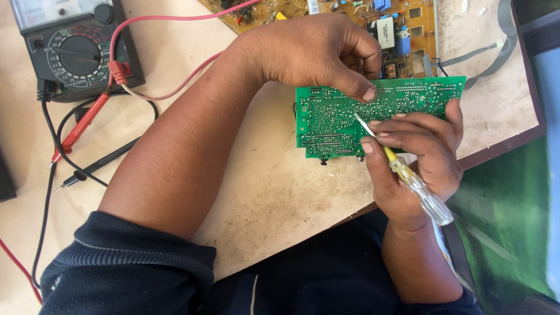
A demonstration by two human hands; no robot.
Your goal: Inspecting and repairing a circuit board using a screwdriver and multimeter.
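Probing step: left hand [318, 52] pins the green circuit board [373, 114] on the desk [280, 198]; right hand [417, 154] grips a screwdriver [408, 175], tip at ten o'clock. Next move likely needs steadiness.

Flat rectangular green circuit board [350, 119] showing fine silver solder dots; slim screwdriver [417, 188] showing yellow shaft sleeve, clear plastic handle; second orange-yellow circuit board [344, 11]; black dial multimeter [76, 49] trailing red and black leads; pale beige speckled desk [280, 192]; sleeves showing navy.
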